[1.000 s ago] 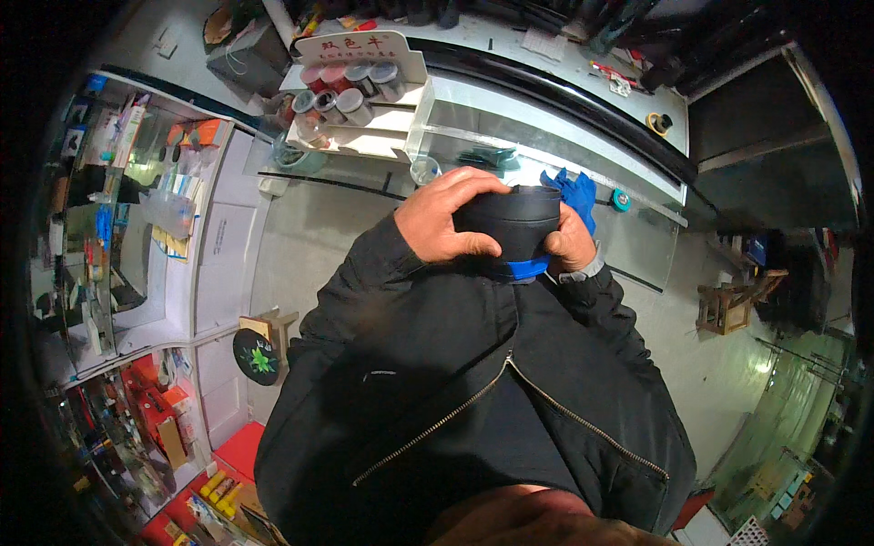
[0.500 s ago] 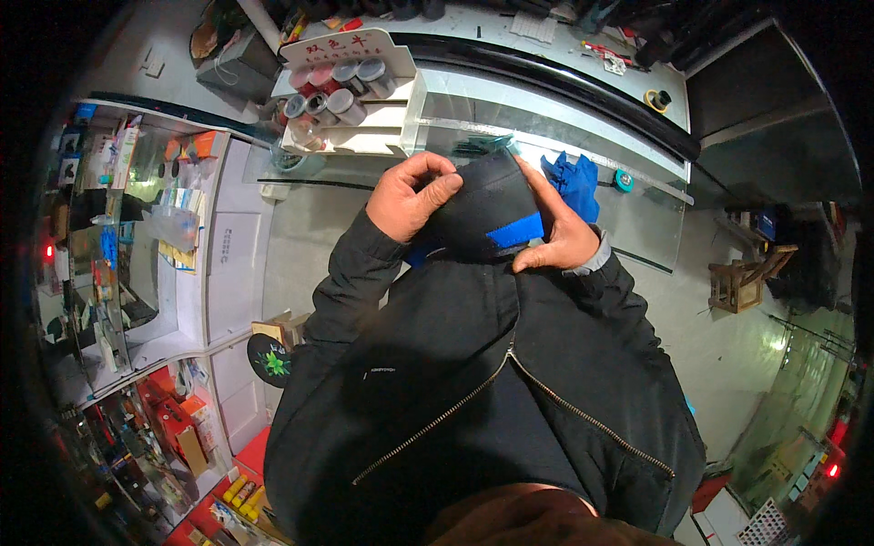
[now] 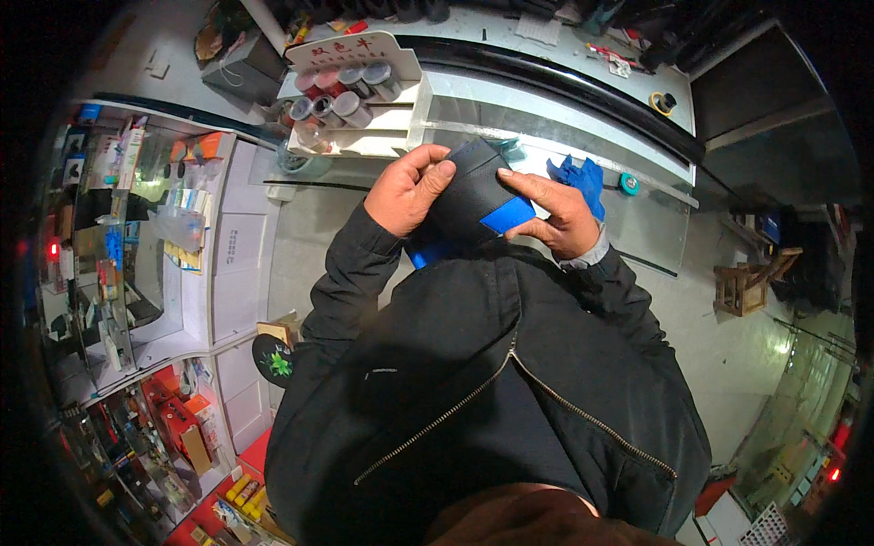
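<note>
A black piece (image 3: 466, 200) with a fine textured surface, a seam and a bright blue patch is held up in front of my chest; I cannot tell its exact kind. More blue shows low on its left side. My left hand (image 3: 407, 189) pinches its upper left edge between thumb and fingers. On the opposite side my right hand (image 3: 566, 218) is closed on the edge near the blue patch, fingers across the front and thumb below. A crumpled blue cloth or glove (image 3: 579, 179) lies on the glass counter just beyond my right hand.
A white display rack (image 3: 364, 141) with several lidded jars stands at the far left of the glass counter (image 3: 637, 218). Beside the cloth is a teal roll (image 3: 629, 184). White shelving (image 3: 241, 241) lines the left, and a small wooden stool (image 3: 742, 287) stands at right.
My right hand has shifted its hold, its fingers now lying over the front of the black piece. The piece has tilted, and more blue shows at its lower left.
</note>
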`<act>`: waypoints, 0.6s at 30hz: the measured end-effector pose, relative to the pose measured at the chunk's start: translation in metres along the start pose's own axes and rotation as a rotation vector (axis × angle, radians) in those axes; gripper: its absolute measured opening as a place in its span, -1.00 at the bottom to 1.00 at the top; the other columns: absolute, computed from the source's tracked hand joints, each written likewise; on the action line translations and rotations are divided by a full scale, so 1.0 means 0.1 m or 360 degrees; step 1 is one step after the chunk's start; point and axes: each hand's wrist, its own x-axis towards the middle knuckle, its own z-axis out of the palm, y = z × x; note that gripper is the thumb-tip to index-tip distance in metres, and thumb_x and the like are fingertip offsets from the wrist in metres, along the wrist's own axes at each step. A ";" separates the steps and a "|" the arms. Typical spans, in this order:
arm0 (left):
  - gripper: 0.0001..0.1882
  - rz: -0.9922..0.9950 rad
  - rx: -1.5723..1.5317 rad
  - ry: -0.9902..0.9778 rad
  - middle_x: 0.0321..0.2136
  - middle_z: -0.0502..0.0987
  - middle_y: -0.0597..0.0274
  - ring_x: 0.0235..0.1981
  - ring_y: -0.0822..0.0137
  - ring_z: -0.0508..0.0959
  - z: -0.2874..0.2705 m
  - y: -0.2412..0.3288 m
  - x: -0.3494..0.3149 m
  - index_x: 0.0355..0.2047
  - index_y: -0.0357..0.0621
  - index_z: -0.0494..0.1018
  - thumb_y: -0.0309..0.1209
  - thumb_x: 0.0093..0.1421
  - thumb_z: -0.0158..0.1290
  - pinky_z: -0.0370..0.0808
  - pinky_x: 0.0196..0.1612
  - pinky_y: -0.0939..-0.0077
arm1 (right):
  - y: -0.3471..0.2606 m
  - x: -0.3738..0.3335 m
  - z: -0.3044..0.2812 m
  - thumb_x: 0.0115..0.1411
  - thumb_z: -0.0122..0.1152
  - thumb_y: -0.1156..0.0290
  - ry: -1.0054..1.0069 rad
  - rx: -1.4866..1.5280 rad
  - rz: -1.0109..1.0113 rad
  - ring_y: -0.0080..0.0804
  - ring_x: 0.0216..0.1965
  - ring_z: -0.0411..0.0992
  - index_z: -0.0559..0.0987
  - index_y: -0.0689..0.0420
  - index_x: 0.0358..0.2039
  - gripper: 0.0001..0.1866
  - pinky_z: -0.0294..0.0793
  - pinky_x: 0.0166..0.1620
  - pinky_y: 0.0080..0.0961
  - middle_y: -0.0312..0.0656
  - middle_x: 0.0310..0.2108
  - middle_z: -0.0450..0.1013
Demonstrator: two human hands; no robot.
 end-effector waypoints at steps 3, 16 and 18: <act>-0.58 -0.0030 -0.0027 0.0001 -0.29 0.54 0.44 -0.26 0.63 0.45 -0.05 0.04 0.01 0.02 -0.28 0.47 -0.16 0.40 0.20 0.42 -0.14 0.67 | -0.02 0.06 0.03 0.00 0.55 0.39 0.0016 -0.0252 -0.0124 0.05 0.10 0.55 0.45 0.21 0.30 -0.18 0.55 0.11 -0.25 0.11 0.11 0.53; -0.56 -0.0042 0.0157 -0.0087 -0.14 0.57 0.30 -0.14 0.51 0.53 -0.05 0.17 -0.07 0.11 -0.25 0.44 -0.39 0.29 0.30 0.49 -0.06 0.59 | 0.06 0.14 0.15 0.12 0.17 0.65 -0.0074 -0.0740 -0.0332 0.06 0.04 0.57 0.34 0.09 0.38 -0.25 0.61 0.01 -0.25 0.11 0.23 0.44; -0.51 0.0011 0.0275 -0.0077 -0.14 0.57 0.30 -0.14 0.49 0.53 -0.03 0.18 -0.10 0.15 -0.26 0.43 -0.40 0.27 0.31 0.50 -0.05 0.56 | 0.06 0.14 0.17 0.11 0.17 0.66 -0.0108 -0.0722 -0.0306 0.08 0.06 0.55 0.33 0.09 0.39 -0.23 0.60 0.05 -0.24 0.13 0.26 0.40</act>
